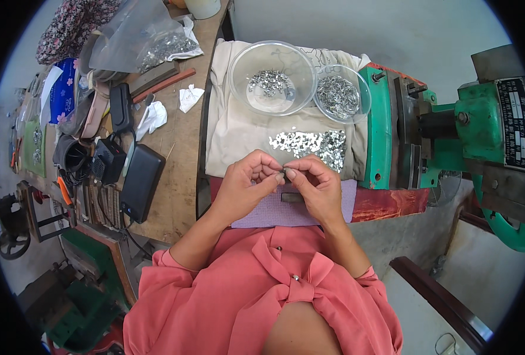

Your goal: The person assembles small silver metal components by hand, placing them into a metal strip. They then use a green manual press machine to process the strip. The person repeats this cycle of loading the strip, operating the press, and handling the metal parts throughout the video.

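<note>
Far right, the green press machine (452,136) sits beside the cream cloth (233,130); on the cloth's far side, the large clear bowl (272,77) and the smaller clear bowl (340,93) each hold metal bits; nearer, a loose pile of shiny pieces (310,144); nearest, left hand (244,186) and right hand (315,186) meet, fingertips pinching one small metal piece (285,173) between them, over a lilac cloth (274,213)
</note>
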Available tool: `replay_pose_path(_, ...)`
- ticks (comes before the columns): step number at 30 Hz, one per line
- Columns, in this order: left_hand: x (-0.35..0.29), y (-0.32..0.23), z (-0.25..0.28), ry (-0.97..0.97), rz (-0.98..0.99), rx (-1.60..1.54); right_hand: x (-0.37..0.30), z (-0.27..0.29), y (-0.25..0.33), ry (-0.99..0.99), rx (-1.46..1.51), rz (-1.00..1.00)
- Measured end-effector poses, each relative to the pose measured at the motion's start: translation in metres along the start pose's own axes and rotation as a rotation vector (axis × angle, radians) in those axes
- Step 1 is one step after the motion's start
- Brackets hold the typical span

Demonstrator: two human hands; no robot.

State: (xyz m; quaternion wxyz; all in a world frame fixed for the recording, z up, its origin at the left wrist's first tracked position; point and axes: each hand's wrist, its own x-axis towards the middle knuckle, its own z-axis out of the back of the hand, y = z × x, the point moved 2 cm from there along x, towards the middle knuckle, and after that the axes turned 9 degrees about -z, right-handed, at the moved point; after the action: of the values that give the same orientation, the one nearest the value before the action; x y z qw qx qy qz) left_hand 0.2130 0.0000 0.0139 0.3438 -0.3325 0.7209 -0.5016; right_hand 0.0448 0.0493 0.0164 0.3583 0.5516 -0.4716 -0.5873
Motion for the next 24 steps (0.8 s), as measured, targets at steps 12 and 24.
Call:
replay_pose_path(12,0.003,0.001,0.002,-0.013,0.100,-0.146,0.000,-0.003,0.010,-0.101,-0.310,0.222)
replay_pose_path(24,0.005,0.006,0.007,0.006,0.212,-0.322,-0.008,-0.007,0.018,-0.195,-0.672,0.628)
